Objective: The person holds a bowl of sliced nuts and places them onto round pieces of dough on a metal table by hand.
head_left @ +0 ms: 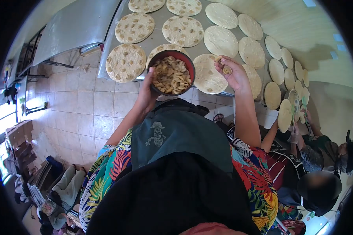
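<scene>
Tabletop (155,39): smooth grey metal, dull sheen. Bowl (189,66): glossy red inside. Apron (180,133): matt green cloth.

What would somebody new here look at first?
Probably the dark bowl full of pale pieces, held up in the middle by the left hand. Next, the big flat rounds in rows on the long table, some dotted with little pieces. Then the right hand, pinching small bits over a nearby round.

The single view looks steeply down from the wearer's head over the close forearms.
</scene>
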`<move>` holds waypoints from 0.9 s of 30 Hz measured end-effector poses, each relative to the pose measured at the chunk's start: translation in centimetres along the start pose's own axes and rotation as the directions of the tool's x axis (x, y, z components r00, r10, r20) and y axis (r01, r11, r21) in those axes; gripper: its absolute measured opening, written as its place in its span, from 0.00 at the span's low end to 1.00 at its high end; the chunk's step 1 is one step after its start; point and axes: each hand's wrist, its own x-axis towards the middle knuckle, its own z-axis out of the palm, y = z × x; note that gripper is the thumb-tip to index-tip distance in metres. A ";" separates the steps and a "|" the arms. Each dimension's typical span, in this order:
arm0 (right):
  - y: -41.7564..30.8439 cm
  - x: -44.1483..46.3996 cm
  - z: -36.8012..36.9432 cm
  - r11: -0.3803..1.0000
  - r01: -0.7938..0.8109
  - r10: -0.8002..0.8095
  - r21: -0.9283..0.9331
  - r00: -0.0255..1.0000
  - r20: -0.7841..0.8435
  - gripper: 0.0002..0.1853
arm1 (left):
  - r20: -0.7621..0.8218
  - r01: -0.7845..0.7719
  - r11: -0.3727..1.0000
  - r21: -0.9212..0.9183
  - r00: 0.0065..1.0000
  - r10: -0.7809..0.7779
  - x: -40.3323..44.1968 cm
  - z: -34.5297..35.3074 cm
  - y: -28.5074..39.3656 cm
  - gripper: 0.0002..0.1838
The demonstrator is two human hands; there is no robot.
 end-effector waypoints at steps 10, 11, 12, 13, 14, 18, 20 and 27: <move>3.2 5.8 -6.7 0.939 0.026 -0.105 -0.344 0.971 -0.213 0.07 | -0.167 -0.112 0.993 -0.046 0.981 0.102 -1.3 -3.3 1.0 0.38; 3.5 6.3 -6.6 0.905 0.019 -0.122 -0.425 0.969 -0.216 0.07 | -0.187 -0.118 0.992 -0.042 0.976 0.108 -1.5 -3.4 1.1 0.38; 4.0 7.2 -6.8 0.904 0.016 -0.117 -0.426 0.970 -0.213 0.07 | -0.206 -0.122 0.992 -0.039 0.972 0.112 -1.6 -3.4 1.2 0.38; 4.5 8.1 -7.0 0.886 0.001 -0.120 -0.465 0.967 -0.227 0.07 | -0.203 -0.134 0.990 -0.035 0.971 0.124 -1.7 -3.4 1.3 0.38; 5.0 9.0 -7.2 0.864 -0.015 -0.123 -0.503 0.963 -0.240 0.07 | -0.210 -0.132 0.990 -0.038 0.970 0.122 -1.7 -3.5 1.4 0.38; 5.4 10.2 -7.4 0.829 -0.032 -0.112 -0.558 0.968 -0.223 0.07 | -0.233 -0.146 0.989 -0.032 0.963 0.135 -2.1 -3.5 1.4 0.37; 5.1 10.0 -7.3 0.819 -0.023 -0.119 -0.573 0.971 -0.210 0.06 | -0.239 -0.147 0.988 -0.036 0.962 0.134 -2.3 -3.5 1.3 0.37; 7.5 10.7 -7.4 0.875 -0.069 -0.026 -0.479 0.982 -0.189 0.05 | -0.231 -0.147 0.979 -0.142 0.967 0.111 -2.4 -3.5 0.5 0.35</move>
